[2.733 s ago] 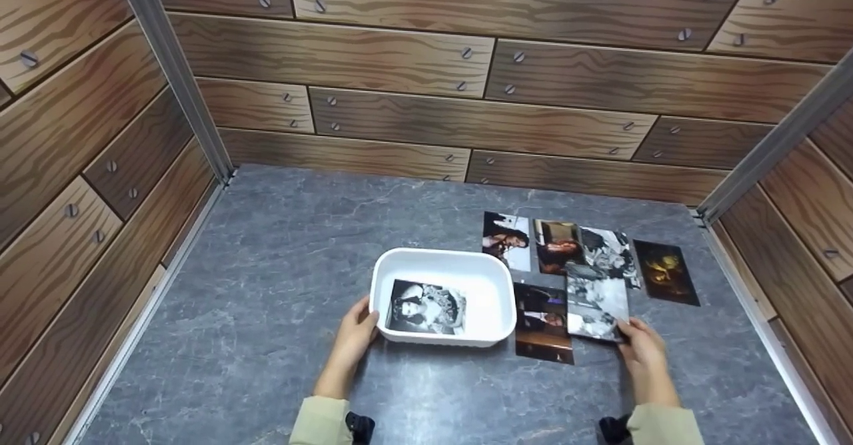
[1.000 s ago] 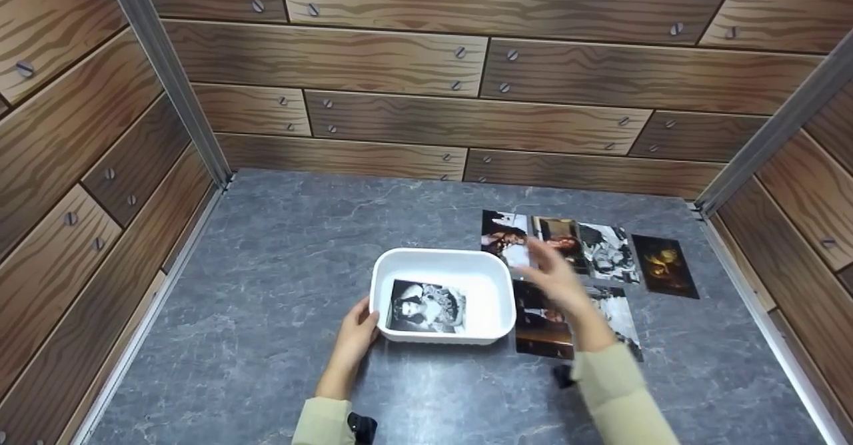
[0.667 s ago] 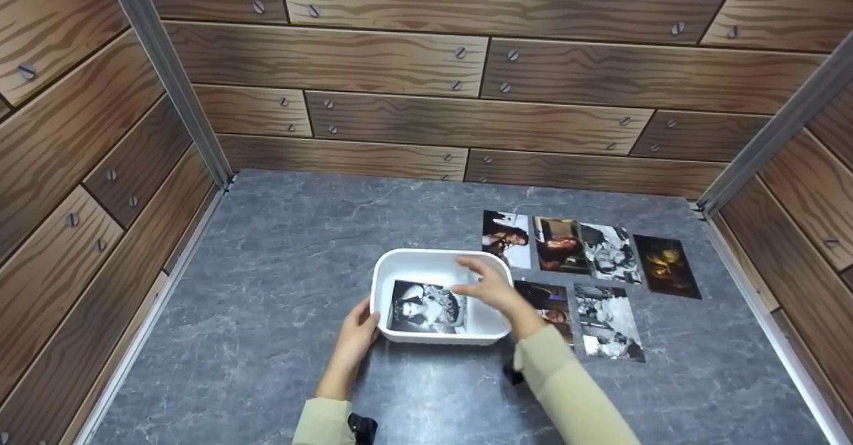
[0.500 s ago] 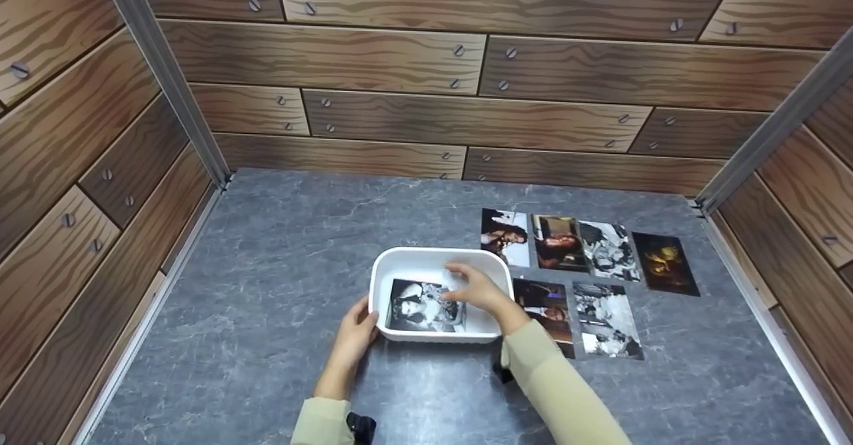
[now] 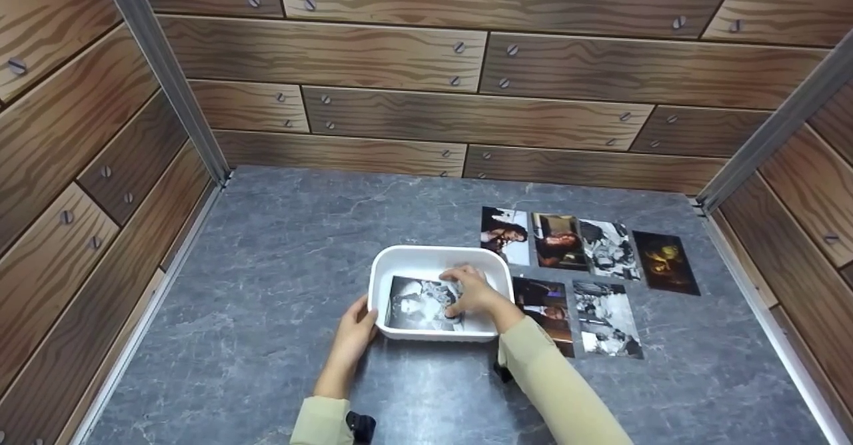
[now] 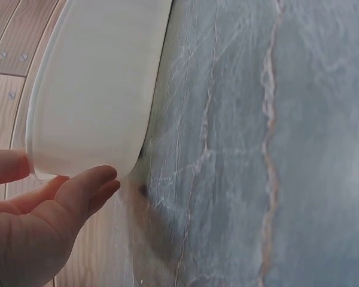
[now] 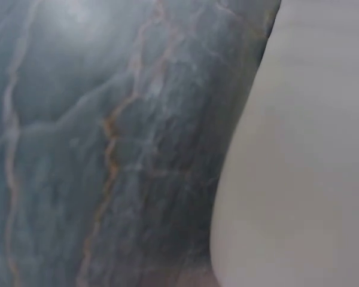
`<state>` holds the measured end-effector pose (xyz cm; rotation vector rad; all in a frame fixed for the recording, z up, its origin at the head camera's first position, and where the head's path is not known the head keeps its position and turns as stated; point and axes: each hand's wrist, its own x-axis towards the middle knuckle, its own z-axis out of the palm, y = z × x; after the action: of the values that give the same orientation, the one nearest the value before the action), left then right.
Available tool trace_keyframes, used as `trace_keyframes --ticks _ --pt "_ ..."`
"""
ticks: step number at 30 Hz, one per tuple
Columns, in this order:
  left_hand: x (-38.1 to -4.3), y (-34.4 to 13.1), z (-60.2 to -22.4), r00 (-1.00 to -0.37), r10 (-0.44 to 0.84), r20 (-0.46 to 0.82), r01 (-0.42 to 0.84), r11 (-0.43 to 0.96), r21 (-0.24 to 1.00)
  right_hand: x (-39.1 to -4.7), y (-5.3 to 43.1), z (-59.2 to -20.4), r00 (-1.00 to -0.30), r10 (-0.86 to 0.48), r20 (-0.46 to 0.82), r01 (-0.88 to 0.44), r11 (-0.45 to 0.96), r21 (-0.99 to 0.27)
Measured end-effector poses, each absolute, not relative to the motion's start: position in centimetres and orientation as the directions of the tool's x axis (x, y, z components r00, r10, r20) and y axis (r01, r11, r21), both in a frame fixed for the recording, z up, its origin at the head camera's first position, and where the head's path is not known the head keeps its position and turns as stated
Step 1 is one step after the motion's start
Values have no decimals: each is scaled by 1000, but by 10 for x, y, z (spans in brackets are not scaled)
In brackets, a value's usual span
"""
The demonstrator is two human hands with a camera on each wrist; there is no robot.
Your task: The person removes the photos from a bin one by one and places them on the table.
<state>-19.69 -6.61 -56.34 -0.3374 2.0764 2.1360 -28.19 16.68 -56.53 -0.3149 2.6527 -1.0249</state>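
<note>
A white plastic tub (image 5: 406, 258) stands on the grey marbled table. Inside it lies a black-and-white photo print (image 5: 416, 302), now with a bright glare across its face. My left hand (image 5: 353, 332) holds the tub's left end, thumb at the rim; in the left wrist view its fingers (image 6: 87, 185) press against the outer wall. My right hand (image 5: 476, 295) reaches over the tub's right side and grips the print at its right part, thumb and fingers spread across its near and far edges. The right wrist view shows only the tub's outer wall (image 7: 299, 167) and table.
Right of the tub, photo prints lie in two rows: the back row runs from a violin player print (image 5: 506, 235) to a dark print (image 5: 666, 262). The front row has a colour print (image 5: 550, 312) and a black-and-white print (image 5: 608, 318). Wood-patterned walls (image 5: 386, 112) enclose the table.
My right hand let go of a black-and-white print in the front row, moved left into the tub and closed on the print there. That print now catches glare. The left hand has stayed.
</note>
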Motion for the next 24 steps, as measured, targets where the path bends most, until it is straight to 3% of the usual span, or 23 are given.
trace_keyframes --ticks 9,24 --pt "-197 -65 -563 -963 -65 -263 -260 -39 965 -284 165 -565 -945 -289 -153 -128 757 -641" --pt "-201 -62 -560 -939 -99 -330 -335 33 942 -277 165 -564 -960 -279 6 -220 745 -629"
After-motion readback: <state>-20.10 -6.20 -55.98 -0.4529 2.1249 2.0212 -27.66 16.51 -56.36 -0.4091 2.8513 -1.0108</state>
